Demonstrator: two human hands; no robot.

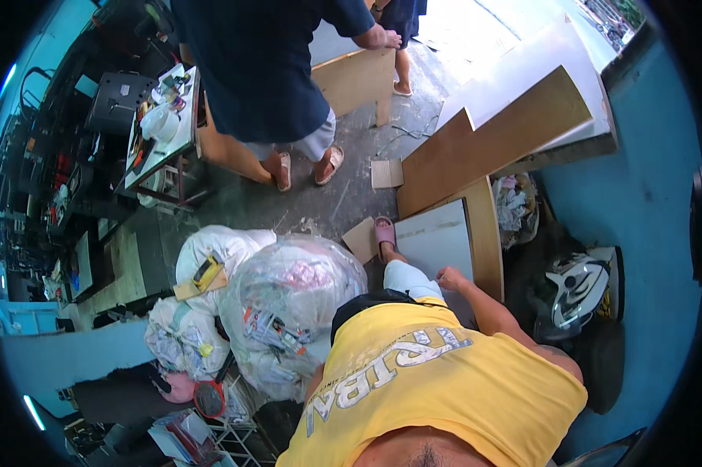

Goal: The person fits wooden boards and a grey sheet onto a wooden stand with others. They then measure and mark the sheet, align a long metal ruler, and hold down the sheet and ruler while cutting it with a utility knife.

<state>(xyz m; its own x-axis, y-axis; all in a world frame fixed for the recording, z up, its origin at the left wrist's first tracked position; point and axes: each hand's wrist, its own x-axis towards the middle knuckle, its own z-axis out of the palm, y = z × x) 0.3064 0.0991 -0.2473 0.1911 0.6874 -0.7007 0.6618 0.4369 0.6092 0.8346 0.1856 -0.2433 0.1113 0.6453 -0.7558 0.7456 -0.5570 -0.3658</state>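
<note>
**Right hand on the white panel, mid-frame**

The person's right hand (450, 277) rests at the lower right corner of a white panel (435, 237) that lies just right of the frame's centre, on top of a longer wooden board (488, 233). The fingers are bent down over the panel's edge, but I cannot tell whether they actually grip it or only press on it. The left hand is out of sight, the arm hidden behind the yellow shirt. A foot in a pink sandal (384, 231) stands touching the panel's left edge.

This looks like steadying or positioning the panel. Shifting it would likely call for a firmer hold and a second hand.

A bulging clear plastic bag (296, 296) sits left of centre. Another person in a dark shirt (265, 62) stands at the top.
</note>
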